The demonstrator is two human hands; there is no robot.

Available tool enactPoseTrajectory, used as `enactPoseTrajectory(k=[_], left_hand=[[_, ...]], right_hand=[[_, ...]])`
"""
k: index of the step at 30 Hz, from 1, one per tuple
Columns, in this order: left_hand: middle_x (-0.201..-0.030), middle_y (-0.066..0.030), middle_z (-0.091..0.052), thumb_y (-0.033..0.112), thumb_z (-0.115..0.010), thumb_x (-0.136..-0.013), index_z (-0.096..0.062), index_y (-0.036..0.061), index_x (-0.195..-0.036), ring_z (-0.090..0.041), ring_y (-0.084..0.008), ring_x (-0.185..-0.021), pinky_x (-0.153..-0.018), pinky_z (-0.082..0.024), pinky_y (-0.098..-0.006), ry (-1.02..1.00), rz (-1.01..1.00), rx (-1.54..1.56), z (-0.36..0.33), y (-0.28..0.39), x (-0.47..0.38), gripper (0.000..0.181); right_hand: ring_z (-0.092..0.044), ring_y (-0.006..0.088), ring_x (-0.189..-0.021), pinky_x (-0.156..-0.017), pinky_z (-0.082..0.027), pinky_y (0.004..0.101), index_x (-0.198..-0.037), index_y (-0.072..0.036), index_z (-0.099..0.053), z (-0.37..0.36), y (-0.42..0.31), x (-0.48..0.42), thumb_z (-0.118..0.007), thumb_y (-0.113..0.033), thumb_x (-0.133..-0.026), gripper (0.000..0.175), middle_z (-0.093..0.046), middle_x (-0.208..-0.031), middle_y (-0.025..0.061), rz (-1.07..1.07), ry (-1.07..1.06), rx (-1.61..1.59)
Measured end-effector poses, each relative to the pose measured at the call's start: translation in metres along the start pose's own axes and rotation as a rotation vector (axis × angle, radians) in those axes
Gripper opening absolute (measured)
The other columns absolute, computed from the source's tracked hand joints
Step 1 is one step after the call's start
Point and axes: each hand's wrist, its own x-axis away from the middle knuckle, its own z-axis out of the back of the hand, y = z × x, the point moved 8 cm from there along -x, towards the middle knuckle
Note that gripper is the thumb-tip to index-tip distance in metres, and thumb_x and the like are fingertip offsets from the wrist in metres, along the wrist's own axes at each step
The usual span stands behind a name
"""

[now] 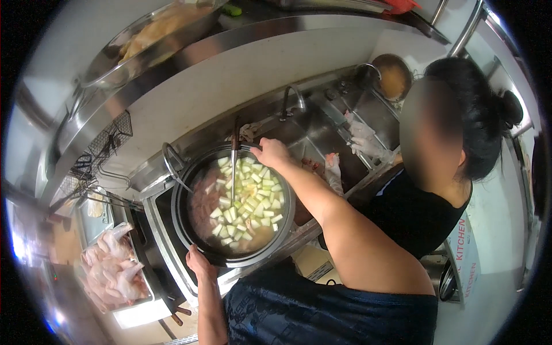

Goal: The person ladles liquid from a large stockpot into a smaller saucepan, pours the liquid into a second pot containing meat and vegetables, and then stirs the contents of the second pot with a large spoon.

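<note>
A large round dark pot [177, 220] stands before me, filled with pale green vegetable cubes [254, 194] in cloudy liquid. Pinkish-brown pieces, probably meat, [206, 198] show at its left side. My left hand [200, 261] grips the near-left rim, its fingers partly hidden. On the far-right rim, my right hand [272, 153] has hold of the edge. A long metal utensil with a brown handle [235, 133] leans upright in the pot; its lower end is hidden among the cubes.
Right of the pot is a steel sink [315, 125], where a co-worker's gloved hands [364, 140] handle raw meat. Curved faucets [295, 92] rise behind. Raw whole poultry [114, 271] fills a tray at left. Wire baskets [103, 148] hang below a steel shelf [258, 32].
</note>
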Motion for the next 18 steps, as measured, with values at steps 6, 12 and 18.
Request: enactPoseTrajectory(k=[6, 12, 18], left_hand=[[-0.114, -0.0141, -0.057, 0.03, -0.06, -0.089, -0.055, -0.003, -0.126, -0.057, -0.0272, -0.101, -0.085, -0.05, -0.0425, -0.086, -0.002, 0.026, 0.006, -0.012, -0.025, 0.05], [-0.117, -0.0151, -0.058, 0.029, -0.06, -0.09, -0.055, -0.0038, -0.126, -0.057, -0.0268, -0.103, -0.088, -0.049, -0.0412, -0.019, 0.016, -0.018, 0.002, -0.007, -0.009, 0.049], [-0.119, -0.0157, -0.058, 0.029, -0.06, -0.09, -0.054, -0.004, -0.129, -0.056, -0.0269, -0.105, -0.09, -0.048, -0.0404, 0.001, -0.009, -0.046, 0.005, -0.004, -0.01, 0.051]], right_hand=[[-0.067, 0.0387, -0.098, -0.086, -0.054, 0.0478, -0.103, -0.002, -0.067, 0.0, -0.003, -0.003, -0.065, -0.046, -0.09, 0.046, -0.071, -0.098, 0.0218, -0.016, 0.002, 0.009], [-0.067, 0.039, -0.099, -0.087, -0.053, 0.0476, -0.102, -0.001, -0.067, 0.001, 0.002, -0.002, -0.065, -0.046, -0.09, 0.046, -0.071, -0.098, 0.0223, -0.006, -0.004, 0.002], [-0.067, 0.0386, -0.099, -0.088, -0.053, 0.0472, -0.103, -0.001, -0.067, 0.003, -0.002, 0.0, -0.064, -0.046, -0.091, 0.047, -0.07, -0.1, 0.0221, -0.021, -0.036, -0.005]])
